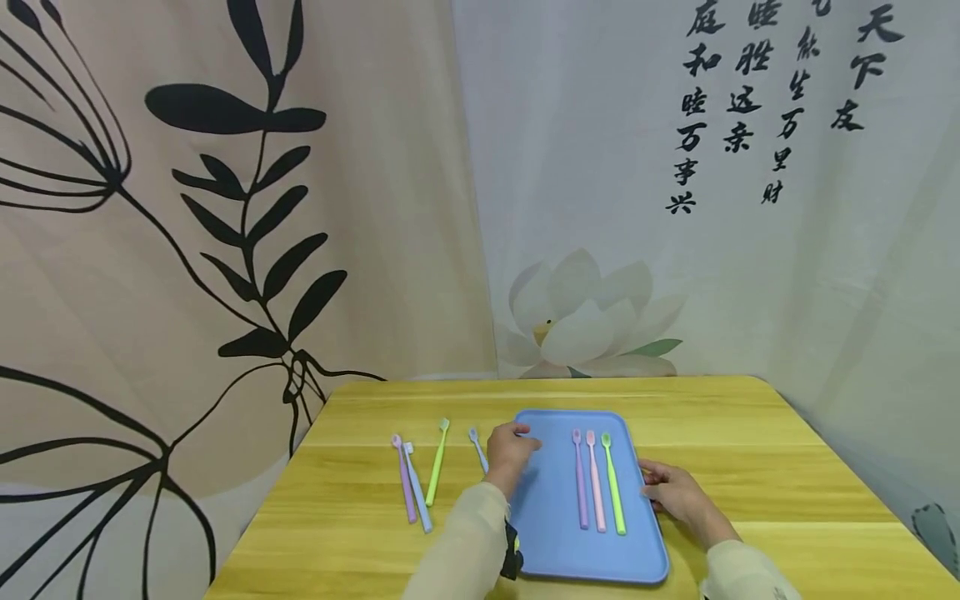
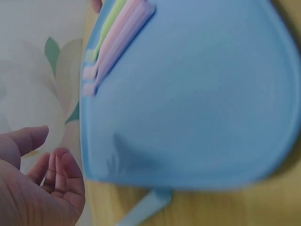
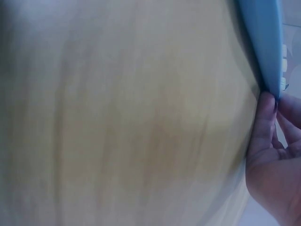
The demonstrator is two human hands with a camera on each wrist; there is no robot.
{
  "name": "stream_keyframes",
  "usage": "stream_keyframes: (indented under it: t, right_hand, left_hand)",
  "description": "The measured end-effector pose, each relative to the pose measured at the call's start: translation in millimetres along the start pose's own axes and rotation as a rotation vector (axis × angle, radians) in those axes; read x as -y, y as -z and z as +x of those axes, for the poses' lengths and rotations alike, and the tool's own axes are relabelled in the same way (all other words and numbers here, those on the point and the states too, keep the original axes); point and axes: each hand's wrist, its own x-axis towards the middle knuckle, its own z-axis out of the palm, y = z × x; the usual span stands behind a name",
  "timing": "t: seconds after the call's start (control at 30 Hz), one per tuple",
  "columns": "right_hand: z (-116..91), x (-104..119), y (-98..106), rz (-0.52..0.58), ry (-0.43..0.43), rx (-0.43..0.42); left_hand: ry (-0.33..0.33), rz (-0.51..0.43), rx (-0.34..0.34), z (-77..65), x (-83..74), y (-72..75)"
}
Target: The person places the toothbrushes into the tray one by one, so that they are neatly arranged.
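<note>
A blue tray [image 1: 551, 537] carries a purple toothbrush [image 1: 581, 487], a pink toothbrush [image 1: 597, 490] and a green toothbrush [image 1: 614, 490], side by side on its right half. My right hand [image 1: 678, 498] pinches the tray's right rim between thumb and fingers. Over at the left rim, my left hand [image 1: 512, 457] hovers with loosely bent fingers and holds nothing; the left wrist view shows it apart from the tray. A blue toothbrush [image 1: 477, 448] lies on the table beside that hand, its lower part hidden by the arm.
Farther left on the wooden table [image 1: 315, 533] lie another purple toothbrush [image 1: 406, 483], a blue toothbrush [image 1: 417, 490] and a green toothbrush [image 1: 437, 467]. A printed curtain [image 1: 390, 208] hangs behind the table's back edge.
</note>
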Motion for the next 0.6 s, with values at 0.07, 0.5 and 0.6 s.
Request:
stream_keyframes:
  t: [0.07, 0.5, 0.6]
  right_hand:
    - [-0.5, 0.1, -0.1, 0.001, -0.003, 0.001]
    - [-1.5, 0.9, -1.2, 0.016, 0.005, 0.003]
    - [-0.8, 0.4, -0.9, 0.018, 0.003, 0.000]
  left_hand:
    - [0.005, -0.017, 0.008, 3.4, 1.7, 9.0]
    - [0.093, -0.122, 0.021, 29.5, 22.4, 55.2]
    - [0.094, -0.136, 0.012, 34.2, 26.8, 66.6]
